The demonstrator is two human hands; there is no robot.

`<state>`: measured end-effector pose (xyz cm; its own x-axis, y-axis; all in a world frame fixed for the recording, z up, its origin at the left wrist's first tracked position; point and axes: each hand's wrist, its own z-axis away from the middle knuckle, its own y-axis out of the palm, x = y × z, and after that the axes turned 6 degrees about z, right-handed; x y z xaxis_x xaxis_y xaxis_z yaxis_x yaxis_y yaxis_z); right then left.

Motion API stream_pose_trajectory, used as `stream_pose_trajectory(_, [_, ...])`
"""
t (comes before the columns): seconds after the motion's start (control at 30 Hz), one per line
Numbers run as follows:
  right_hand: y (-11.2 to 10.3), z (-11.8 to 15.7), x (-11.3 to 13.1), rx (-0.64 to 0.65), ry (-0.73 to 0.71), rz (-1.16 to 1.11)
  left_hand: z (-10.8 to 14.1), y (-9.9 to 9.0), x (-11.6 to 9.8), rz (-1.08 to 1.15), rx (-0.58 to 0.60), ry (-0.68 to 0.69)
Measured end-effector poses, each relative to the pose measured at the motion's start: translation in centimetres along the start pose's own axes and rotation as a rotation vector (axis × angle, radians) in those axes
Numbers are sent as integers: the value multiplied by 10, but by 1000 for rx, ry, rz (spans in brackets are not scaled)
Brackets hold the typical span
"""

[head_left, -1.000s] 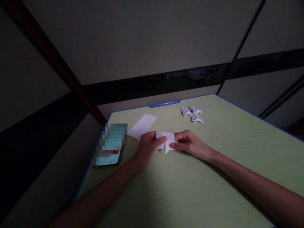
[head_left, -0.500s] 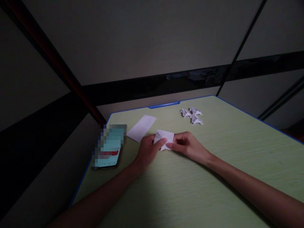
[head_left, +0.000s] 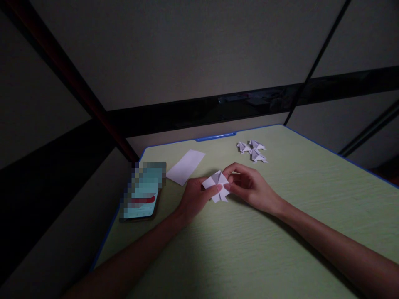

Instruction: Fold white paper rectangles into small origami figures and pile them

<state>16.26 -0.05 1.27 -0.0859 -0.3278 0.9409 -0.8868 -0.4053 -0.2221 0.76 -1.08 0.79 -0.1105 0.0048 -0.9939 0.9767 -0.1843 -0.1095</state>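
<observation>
A small white folded paper (head_left: 215, 180) is held between my two hands above the table, with a pointed top and short flaps at its lower edge. My left hand (head_left: 193, 198) pinches its left side, thumb lying across the front. On the right side, my right hand (head_left: 249, 187) is closed on the paper between thumb and curled fingers. The fingers behind the paper are partly hidden. Three folded white paper figures (head_left: 257, 155) lie close together beyond my right hand. A flat white paper sheet (head_left: 187, 166) rests just beyond my left hand.
A phone (head_left: 143, 193) with a lit, partly blurred screen lies at the table's left edge. The light green table (head_left: 305, 182) has a blue rim and a blue strip (head_left: 215, 137) at its far edge. Behind it rise panelled cabinet doors (head_left: 193, 54).
The paper has gone from a squarish shape to a pointed one, its top and lower flaps now showing. My right hand has shifted its grip, its fingers rising slightly.
</observation>
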Motion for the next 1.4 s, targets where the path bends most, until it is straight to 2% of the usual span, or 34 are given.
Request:
stream_pose_trajectory(0.07, [1, 0, 0, 15, 12, 5, -1, 0, 0, -5, 22, -3])
stream_pose_trajectory(0.23, [2, 0, 2, 4, 34, 29, -1, -1, 2, -65, 163, -11])
stream_pose_trajectory(0.4, [0, -4, -2, -157, 116, -10, 0, 2, -1, 21, 213, -22])
stream_pose_trajectory(0.5, [0, -6, -2, -186, 136, -53, -1, 2, -1, 80, 142, -21])
stream_pose_trajectory(0.6, [1, -6, -1, -138, 145, -92, -2, 1, 0, 125, 43, -13])
stream_pose_trajectory(0.67, [2, -5, -1, -120, 145, -109, -3, 1, 0, 142, 16, -6])
stream_pose_trajectory(0.83, [0, -5, -2, -95, 184, -88, -2, 2, 0, 161, 20, -17])
stream_pose_trajectory(1.0, [-1, -5, -4, -61, 198, -38, -1, 1, 1, 76, 7, 16])
stream_pose_trajectory(1.27, [3, -5, -6, -140, 105, -204, -1, 0, 0, 68, -1, 29])
stream_pose_trajectory(1.4, [2, -5, -5, -139, 81, -139, -2, 2, 0, 63, -1, 16])
